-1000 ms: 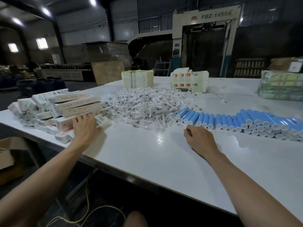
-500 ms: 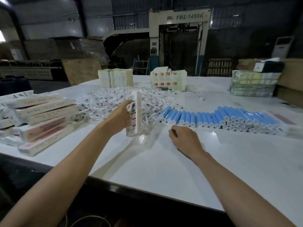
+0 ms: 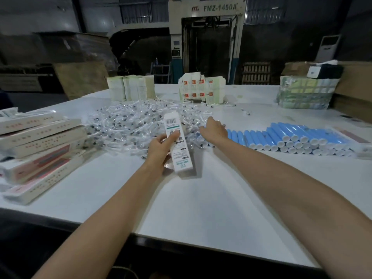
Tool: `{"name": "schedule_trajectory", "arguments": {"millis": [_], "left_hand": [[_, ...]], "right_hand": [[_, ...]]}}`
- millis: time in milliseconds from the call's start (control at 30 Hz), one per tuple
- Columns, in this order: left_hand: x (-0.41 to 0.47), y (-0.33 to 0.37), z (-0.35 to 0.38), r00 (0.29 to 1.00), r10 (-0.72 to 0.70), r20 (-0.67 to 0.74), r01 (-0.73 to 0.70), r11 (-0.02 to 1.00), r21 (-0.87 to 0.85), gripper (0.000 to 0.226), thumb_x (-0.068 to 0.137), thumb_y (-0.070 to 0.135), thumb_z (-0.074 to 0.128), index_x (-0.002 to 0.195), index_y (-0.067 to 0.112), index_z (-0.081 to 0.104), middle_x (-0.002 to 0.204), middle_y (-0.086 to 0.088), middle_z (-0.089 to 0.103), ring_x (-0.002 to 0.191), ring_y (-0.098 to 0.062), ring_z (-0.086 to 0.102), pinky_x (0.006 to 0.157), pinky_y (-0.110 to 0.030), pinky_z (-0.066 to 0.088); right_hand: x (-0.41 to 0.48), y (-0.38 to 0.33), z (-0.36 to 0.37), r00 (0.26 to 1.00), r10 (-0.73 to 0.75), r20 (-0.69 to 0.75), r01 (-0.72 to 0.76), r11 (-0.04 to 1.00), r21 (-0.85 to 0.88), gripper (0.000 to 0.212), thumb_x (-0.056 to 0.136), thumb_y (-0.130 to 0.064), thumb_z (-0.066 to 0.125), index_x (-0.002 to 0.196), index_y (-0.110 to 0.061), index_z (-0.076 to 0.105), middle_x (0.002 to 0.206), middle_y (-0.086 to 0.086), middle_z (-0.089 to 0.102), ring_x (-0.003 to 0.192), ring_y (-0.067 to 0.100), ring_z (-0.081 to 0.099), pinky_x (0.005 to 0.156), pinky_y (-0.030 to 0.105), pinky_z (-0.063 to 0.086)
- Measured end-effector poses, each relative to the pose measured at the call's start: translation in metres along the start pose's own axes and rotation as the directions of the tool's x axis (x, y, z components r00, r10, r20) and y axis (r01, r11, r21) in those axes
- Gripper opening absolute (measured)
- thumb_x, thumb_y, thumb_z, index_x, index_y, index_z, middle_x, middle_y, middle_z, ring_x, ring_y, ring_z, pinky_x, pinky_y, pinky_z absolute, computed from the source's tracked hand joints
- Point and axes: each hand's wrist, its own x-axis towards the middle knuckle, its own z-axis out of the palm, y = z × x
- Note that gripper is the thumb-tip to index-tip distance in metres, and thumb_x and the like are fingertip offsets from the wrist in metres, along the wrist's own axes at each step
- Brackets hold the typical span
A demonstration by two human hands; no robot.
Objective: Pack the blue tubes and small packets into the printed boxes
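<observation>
Starting out to the left of the left hand (image 3: 161, 150), a loose stack of flat printed boxes (image 3: 40, 141) lies on the white table (image 3: 201, 208), well apart from both grips. The left hand itself has its fingers and thumb wrapped round the lower half of one printed box (image 3: 177, 141). It holds the box off the table with the long axis running away from the person, the barcode end far and raised and the other end near the wrist. Whether either end flap is open cannot be told.

Just beyond this box, and spreading to both sides of it, is the heap of small packets (image 3: 130, 121) in clear wrap. It is within easy reach of either hand.

The right hand (image 3: 214, 127) is stretched forward, palm down, just right of the held box, at the seam where the heap meets the row of blue tubes (image 3: 291, 135). Its fingertips dip out of sight, so whether they have closed on anything cannot be told.

The tubes run off to the right of that hand, side by side, white caps toward the person. Their long axes lie roughly parallel to the box. The right hand is clearly the nearer one, so a tube would likely need little turning to slide in endwise.
</observation>
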Motion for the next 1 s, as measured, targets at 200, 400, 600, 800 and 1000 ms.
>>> {"name": "schedule_trajectory", "arguments": {"millis": [200, 400, 600, 800, 1000], "left_hand": [[0.001, -0.003, 0.004, 1.0, 0.013, 0.014, -0.013, 1.0, 0.001, 0.036, 0.092, 0.029, 0.085, 0.121, 0.013, 0.072, 0.101, -0.009, 0.083, 0.086, -0.025, 0.082, 0.066, -0.035, 0.064], [-0.002, -0.001, 0.008, 0.995, 0.005, 0.105, -0.008, 1.0, 0.025, 0.035, 0.095, 0.03, 0.082, 0.125, 0.014, 0.073, 0.103, -0.007, 0.083, 0.086, -0.022, 0.08, 0.069, -0.033, 0.063], [-0.002, -0.001, 0.013, 0.981, -0.056, 0.184, 0.051, 0.998, 0.028, 0.038, 0.093, 0.032, 0.083, 0.127, 0.017, 0.075, 0.107, -0.009, 0.083, 0.089, -0.024, 0.079, 0.071, -0.035, 0.063], [-0.012, 0.008, 0.024, 0.972, -0.03, 0.233, 0.031, 1.0, -0.002, 0.053, 0.084, 0.033, 0.086, 0.13, 0.011, 0.072, 0.108, -0.012, 0.082, 0.091, -0.028, 0.08, 0.071, -0.036, 0.065], [-0.026, 0.018, 0.071, 0.923, -0.001, 0.385, -0.049, 0.991, 0.121, 0.046, 0.083, 0.029, 0.088, 0.124, 0.012, 0.075, 0.115, -0.011, 0.081, 0.103, -0.03, 0.079, 0.081, -0.039, 0.066]], "right_hand": [[0.029, -0.007, 0.021, 0.989, 0.115, 0.089, -0.103, 0.987, -0.121, 0.063, 0.1, -0.034, 0.061, 0.15, -0.006, 0.038, 0.136, 0.015, 0.061, 0.12, 0.034, 0.061, 0.079, 0.037, 0.042], [0.037, 0.0, 0.026, 0.986, 0.157, 0.048, -0.151, 0.983, -0.108, 0.073, 0.105, -0.039, 0.056, 0.158, -0.001, 0.022, 0.133, 0.017, 0.064, 0.117, 0.034, 0.063, 0.081, 0.036, 0.042], [0.008, 0.021, -0.001, 0.98, 0.181, -0.08, -0.155, 0.954, 0.257, 0.04, 0.109, -0.035, 0.029, 0.14, -0.01, 0.031, 0.087, 0.009, 0.058, 0.083, 0.031, 0.058, 0.063, 0.039, 0.036], [-0.045, 0.069, -0.058, 0.952, 0.275, -0.131, -0.06, 0.59, 0.805, 0.026, 0.11, -0.03, 0.038, 0.107, -0.012, 0.057, 0.084, -0.002, 0.059, 0.07, 0.014, 0.049, 0.062, 0.03, 0.039], [-0.082, 0.103, -0.086, 0.958, 0.214, -0.193, 0.135, 0.26, 0.956, 0.025, 0.11, -0.022, 0.051, 0.121, -0.001, 0.06, 0.104, 0.006, 0.068, 0.082, 0.015, 0.064, 0.081, 0.03, 0.053]]}}
